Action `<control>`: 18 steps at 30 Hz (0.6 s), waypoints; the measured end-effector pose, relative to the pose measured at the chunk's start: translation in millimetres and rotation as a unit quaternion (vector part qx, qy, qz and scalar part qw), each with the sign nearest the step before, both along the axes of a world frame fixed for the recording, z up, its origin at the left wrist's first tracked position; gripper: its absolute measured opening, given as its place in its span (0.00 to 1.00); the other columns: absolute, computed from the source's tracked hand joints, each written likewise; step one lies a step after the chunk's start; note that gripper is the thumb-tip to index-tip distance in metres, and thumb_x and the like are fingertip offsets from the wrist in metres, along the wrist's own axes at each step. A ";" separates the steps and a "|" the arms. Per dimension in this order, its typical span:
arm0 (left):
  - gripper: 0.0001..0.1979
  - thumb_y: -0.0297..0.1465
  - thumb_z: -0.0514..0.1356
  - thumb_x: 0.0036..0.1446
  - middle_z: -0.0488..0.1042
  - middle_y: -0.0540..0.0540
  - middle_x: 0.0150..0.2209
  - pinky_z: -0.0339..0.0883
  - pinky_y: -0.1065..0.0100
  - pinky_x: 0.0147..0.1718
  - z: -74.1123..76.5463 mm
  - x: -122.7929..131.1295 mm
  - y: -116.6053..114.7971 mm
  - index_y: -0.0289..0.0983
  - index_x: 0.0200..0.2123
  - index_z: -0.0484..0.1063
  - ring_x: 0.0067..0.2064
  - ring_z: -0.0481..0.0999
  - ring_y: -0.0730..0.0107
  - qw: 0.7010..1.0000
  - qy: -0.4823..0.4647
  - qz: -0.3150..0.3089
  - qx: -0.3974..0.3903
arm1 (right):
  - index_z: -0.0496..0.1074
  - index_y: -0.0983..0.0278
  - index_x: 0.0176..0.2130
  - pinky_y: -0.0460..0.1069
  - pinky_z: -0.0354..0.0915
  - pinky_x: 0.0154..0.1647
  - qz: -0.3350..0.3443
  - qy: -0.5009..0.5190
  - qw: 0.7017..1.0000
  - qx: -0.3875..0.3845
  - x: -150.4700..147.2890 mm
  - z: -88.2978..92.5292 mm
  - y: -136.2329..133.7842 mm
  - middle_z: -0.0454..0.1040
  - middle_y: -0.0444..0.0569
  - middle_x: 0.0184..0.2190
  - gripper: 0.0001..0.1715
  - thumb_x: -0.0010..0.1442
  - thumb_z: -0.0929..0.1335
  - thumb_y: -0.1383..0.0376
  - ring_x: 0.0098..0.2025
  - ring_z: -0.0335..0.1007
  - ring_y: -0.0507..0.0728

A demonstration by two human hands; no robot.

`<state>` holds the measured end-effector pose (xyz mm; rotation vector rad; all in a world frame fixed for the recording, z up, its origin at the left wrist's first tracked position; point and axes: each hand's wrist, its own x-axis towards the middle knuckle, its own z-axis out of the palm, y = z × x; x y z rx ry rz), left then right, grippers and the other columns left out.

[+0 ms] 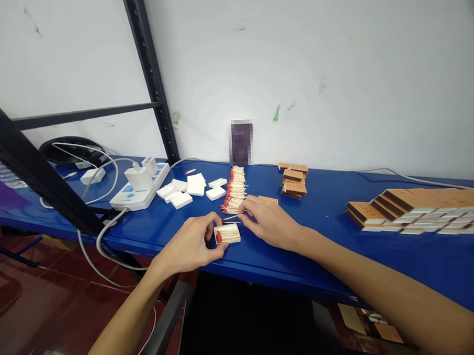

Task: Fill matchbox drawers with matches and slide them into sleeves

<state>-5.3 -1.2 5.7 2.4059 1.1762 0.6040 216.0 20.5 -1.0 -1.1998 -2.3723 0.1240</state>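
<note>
My left hand (pixel 192 242) is closed on a small white matchbox tray (pixel 228 234) full of red-tipped matches, holding it by its left end on the blue table (pixel 341 230). Beside the tray's upper right corner, my right hand (pixel 264 219) pinches one or two loose matches (pixel 230 218) that lie just above the tray. A pile of red-tipped matches (pixel 235 189) lies behind the hands. An orange matchbox sleeve (pixel 268 199) shows partly behind my right hand.
Empty white trays (pixel 190 190) lie left of the match pile, next to a white power strip (pixel 140 188) with plugs and cables. Orange sleeves (pixel 294 181) are stacked behind; rows of filled boxes (pixel 419 209) sit at right. A black shelf post (pixel 152 76) rises at left.
</note>
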 end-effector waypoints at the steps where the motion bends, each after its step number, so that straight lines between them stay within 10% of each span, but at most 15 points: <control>1: 0.09 0.33 0.61 0.53 0.60 0.58 0.22 0.55 0.72 0.25 0.2 -0.2 0.2 0.40 0.37 0.65 0.24 0.62 0.75 1.000 0.000 -0.002 0.000 | 0.69 0.64 0.38 0.47 0.55 0.34 -0.001 -0.003 1.000 -0.005 0.3 0.9 -0.5 0.71 0.47 0.34 0.07 0.65 0.62 0.66 0.33 0.64 0.52; 18: 0.09 0.32 0.61 0.52 0.60 0.58 0.21 0.55 0.72 0.25 1.2 0.7 0.0 0.39 0.37 0.66 0.23 0.60 0.75 1.000 -0.014 0.002 -0.009 | 0.68 0.63 0.35 0.46 0.53 0.30 0.062 0.051 0.993 -0.087 0.2 10.6 -8.5 0.66 0.39 0.22 0.09 0.66 0.62 0.62 0.24 0.58 0.49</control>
